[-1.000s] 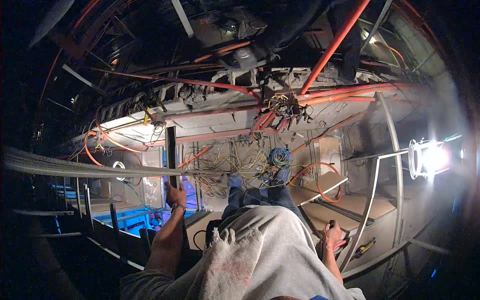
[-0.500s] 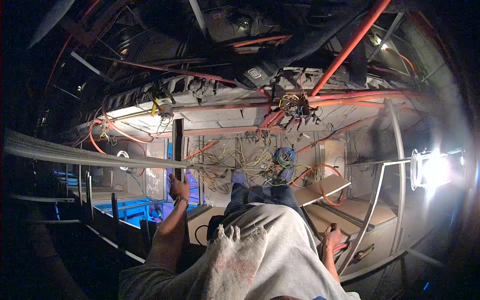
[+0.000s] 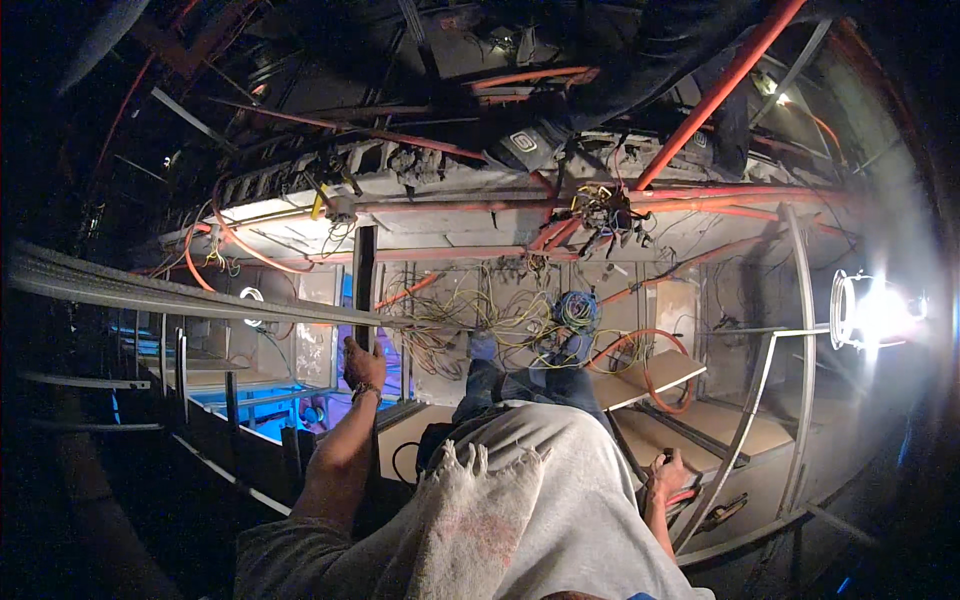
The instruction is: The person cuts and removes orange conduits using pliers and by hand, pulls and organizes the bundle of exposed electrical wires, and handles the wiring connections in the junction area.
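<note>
My left hand [image 3: 362, 365] is wrapped round a dark upright bar [image 3: 365, 273], just below a long pale metal strip [image 3: 200, 298] that crosses it. My right hand [image 3: 665, 476] is closed at the lower right on something I cannot make out, with red handles [image 3: 681, 497] just below it. A dark tool [image 3: 723, 512] lies beside it, near a bent metal channel [image 3: 745, 408]. My legs and feet show below my pale clothing, among tangled yellow wires [image 3: 455, 325] and a coil of blue cable [image 3: 577, 308].
Orange conduits [image 3: 710, 85] and wire bundles [image 3: 600, 210] run along a broken concrete ledge [image 3: 450, 230]. A bright work lamp [image 3: 885, 312] stands at right. Loose boards [image 3: 645, 380] lie near my right leg. A blue-lit opening [image 3: 260, 412] with metal framing is at lower left.
The view has shifted slightly, so the upper scene sits further right. A dark padded shape with a pale emblem near the top shows more clearly. Both hands keep their grip.
</note>
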The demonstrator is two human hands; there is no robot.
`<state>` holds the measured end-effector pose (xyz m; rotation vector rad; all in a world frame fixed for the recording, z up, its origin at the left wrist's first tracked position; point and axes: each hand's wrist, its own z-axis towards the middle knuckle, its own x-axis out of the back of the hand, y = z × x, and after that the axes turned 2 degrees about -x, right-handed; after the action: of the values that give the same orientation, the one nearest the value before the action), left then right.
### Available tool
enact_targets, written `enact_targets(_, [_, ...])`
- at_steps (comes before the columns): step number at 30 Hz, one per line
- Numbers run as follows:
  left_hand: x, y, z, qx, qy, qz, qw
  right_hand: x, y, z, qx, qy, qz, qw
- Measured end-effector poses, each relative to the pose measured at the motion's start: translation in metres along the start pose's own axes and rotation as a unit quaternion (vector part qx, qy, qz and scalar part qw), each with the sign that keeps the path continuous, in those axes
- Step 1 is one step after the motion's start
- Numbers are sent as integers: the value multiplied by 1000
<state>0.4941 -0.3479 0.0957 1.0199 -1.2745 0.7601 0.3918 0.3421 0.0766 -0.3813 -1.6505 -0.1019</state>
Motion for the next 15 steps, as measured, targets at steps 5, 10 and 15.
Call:
enact_targets(5, [4, 4, -1, -29, 16, 9, 999, -6, 11, -2, -60, -16, 48, 997])
enact_targets(10, [9, 9, -4, -5, 17, 5, 1000, -14, 17, 3, -27, -22, -21, 999])
enact_targets(15, [20, 21, -6, 13, -25, 22, 999, -7, 7, 3, -6, -15, -11, 1000])
